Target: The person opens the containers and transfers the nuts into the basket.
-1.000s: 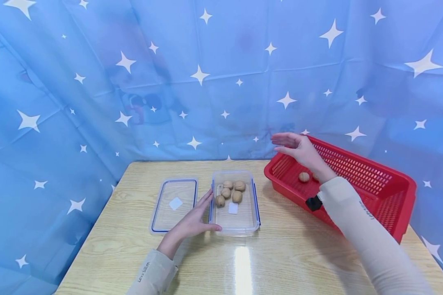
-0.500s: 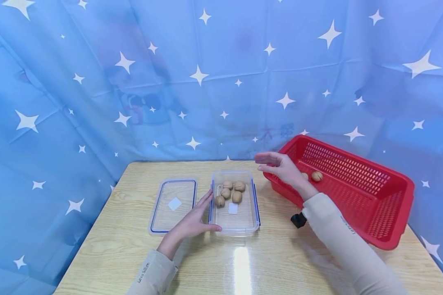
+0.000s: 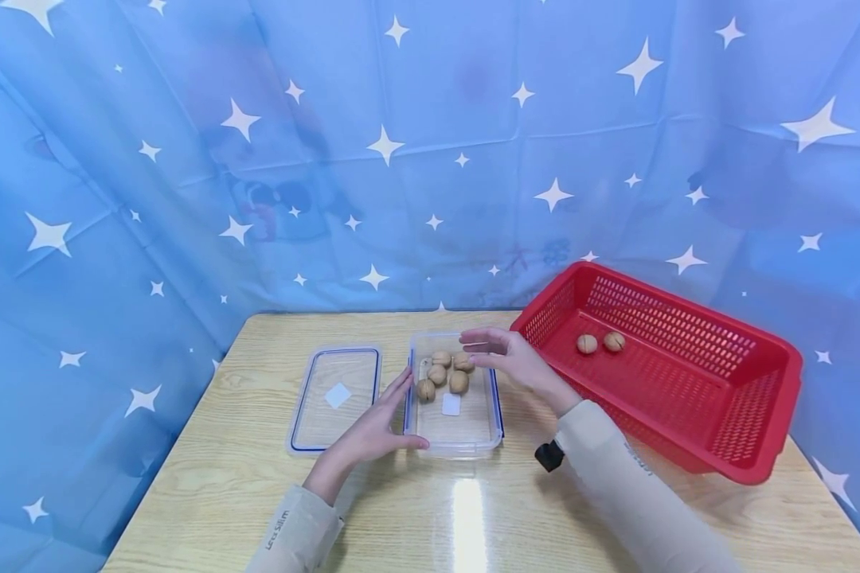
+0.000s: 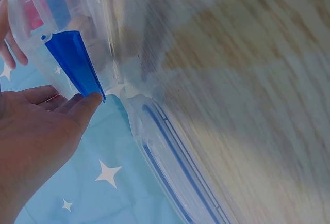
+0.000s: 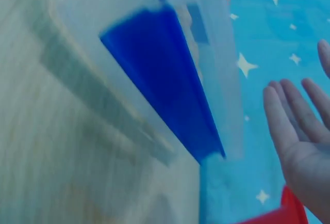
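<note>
A clear plastic food box [image 3: 430, 436] with blue side latches stands on the table, several walnuts [image 3: 459, 383] gathered in its far half. My left hand [image 3: 374, 430] rests along the box's left side with straight fingers, the thumb at the near left corner. In the left wrist view, its fingertips lie by the blue latch [image 4: 75, 61]. My right hand [image 3: 517, 364] is over the box's right edge, fingers extended, overlapping the far right walnut in the head view. No object shows in the right hand [image 5: 304, 141] in the right wrist view, where another blue latch [image 5: 160, 79] is near.
The box's clear lid [image 3: 334, 438] with a blue seal lies flat just left of it. A red perforated basket [image 3: 681, 402] sits at the right, holding two walnuts [image 3: 614, 341]. A blue star-patterned curtain [image 3: 430, 175] hangs behind the wooden table [image 3: 208, 469].
My right hand has moved left and lower, from above the red basket to the clear box, uncovering the two walnuts in the basket. The left hand has stayed at the box.
</note>
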The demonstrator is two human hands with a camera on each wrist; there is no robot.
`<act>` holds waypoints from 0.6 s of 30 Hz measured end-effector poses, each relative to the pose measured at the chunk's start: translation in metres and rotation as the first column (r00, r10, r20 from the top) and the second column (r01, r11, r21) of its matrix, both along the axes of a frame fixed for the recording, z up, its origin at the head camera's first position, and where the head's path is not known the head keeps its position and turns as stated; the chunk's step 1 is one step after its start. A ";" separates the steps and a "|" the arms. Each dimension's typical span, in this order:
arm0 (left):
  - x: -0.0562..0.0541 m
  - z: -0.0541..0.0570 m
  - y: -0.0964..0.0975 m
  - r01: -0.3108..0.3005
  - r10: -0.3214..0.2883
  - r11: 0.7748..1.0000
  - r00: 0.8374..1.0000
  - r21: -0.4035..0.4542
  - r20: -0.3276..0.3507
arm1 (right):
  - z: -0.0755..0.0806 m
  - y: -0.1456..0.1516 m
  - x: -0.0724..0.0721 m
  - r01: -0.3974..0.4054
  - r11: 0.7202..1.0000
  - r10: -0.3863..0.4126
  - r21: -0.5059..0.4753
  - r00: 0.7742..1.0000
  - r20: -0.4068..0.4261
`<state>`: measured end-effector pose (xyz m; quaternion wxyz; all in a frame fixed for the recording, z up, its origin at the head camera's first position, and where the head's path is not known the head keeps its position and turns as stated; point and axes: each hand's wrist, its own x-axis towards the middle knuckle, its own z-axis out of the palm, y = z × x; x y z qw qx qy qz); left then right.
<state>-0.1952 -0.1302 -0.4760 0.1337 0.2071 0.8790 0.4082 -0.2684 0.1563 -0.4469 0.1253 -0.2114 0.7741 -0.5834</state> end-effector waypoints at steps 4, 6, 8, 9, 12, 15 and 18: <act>0.000 0.000 0.000 0.000 0.000 1.000 1.000 -0.002 0.001 | -0.005 -0.014 0.006 -0.044 0.999 0.043 0.005 0.999 0.013; 0.000 0.000 0.000 0.000 0.000 1.000 1.000 0.000 0.001 | -0.008 -0.021 0.008 -0.063 0.998 0.063 0.007 0.998 0.009; 0.000 0.001 0.001 0.001 -0.001 1.000 1.000 0.005 0.002 | -0.011 -0.027 0.010 -0.081 0.997 0.081 0.003 0.997 0.008; 0.000 0.001 0.001 0.002 -0.002 1.000 1.000 0.010 0.004 | -0.012 -0.030 0.010 -0.089 0.996 0.089 0.000 0.996 0.005; 0.000 0.001 0.001 0.005 -0.005 1.000 1.000 0.013 0.007 | -0.016 -0.036 0.011 -0.107 0.994 0.107 -0.002 0.994 0.003; 0.000 0.001 0.000 0.007 -0.007 1.000 1.000 0.020 0.009 | -0.018 -0.042 0.012 -0.135 0.991 0.135 0.007 0.991 0.017; 0.001 0.002 0.000 0.010 -0.010 1.000 1.000 0.025 0.009 | -0.020 -0.047 0.014 -0.156 0.986 0.155 0.056 0.988 0.016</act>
